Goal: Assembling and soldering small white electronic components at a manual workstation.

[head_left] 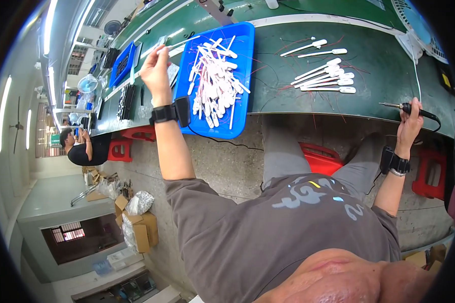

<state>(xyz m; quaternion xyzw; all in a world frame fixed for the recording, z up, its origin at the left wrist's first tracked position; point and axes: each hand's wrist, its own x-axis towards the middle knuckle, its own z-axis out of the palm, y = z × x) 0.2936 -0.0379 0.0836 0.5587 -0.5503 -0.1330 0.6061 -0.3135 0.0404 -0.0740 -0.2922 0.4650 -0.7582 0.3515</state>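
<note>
My left hand (155, 70) is raised beside the left edge of a blue tray (249, 55). Its fingertips pinch a slim white stick-shaped part (183, 42) that points right over the tray's far corner. Heaped in the tray are many similar white parts (217, 83) with thin red and dark wires. At the bench's front edge on the right, my right hand (411, 123) grips a soldering iron (403, 106), its metal tip pointing left and its black cord looping off to the right. Several white stick parts (328, 78) lie on the green bench between my hands, wires trailing.
A blue and white fan (422, 28) stands at the far right of the green bench (283, 103). Left along the bench are another blue tray (122, 65) and black parts (127, 101). A person (86, 146) sits there. Red stools (432, 174) and cardboard boxes (144, 230) stand on the floor.
</note>
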